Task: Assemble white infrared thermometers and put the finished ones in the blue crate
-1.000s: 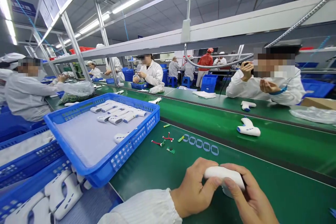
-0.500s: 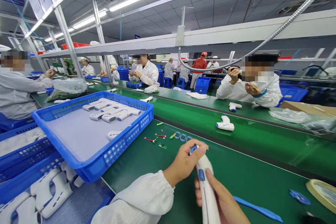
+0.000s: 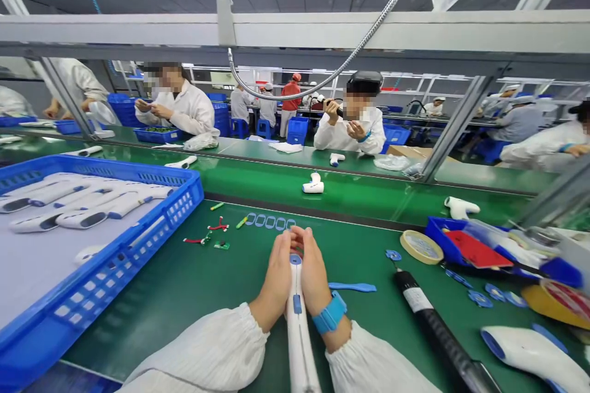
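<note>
Along the green assembly table [image 3: 157, 301] a person sat working, with a blue plastic tray [image 3: 182, 199] of white housings to the left of the fingers and a cluttered blue bin [image 3: 436, 227] well to their right. Beyond the fingertips lay a row of small blue rings [image 3: 270, 221], while a blue plastic strip [image 3: 353, 287] and a black tube [image 3: 428, 325] lay to their right. The left hand [image 3: 279, 273] and right hand [image 3: 314, 273] clasped a white plastic thermometer housing [image 3: 297, 331] from either side. The fingers [image 3: 295, 236] were pressed together, their tips meeting just beyond the housing's top end, though the exact contact was hidden. Its long axis ran straight out from the person's body toward the rings, its top end pointing away. Its lower end looked unsupported, so a slackened grip could, it seemed, let the housing tip and drop onto the table, possibly scattering the rings.
</note>
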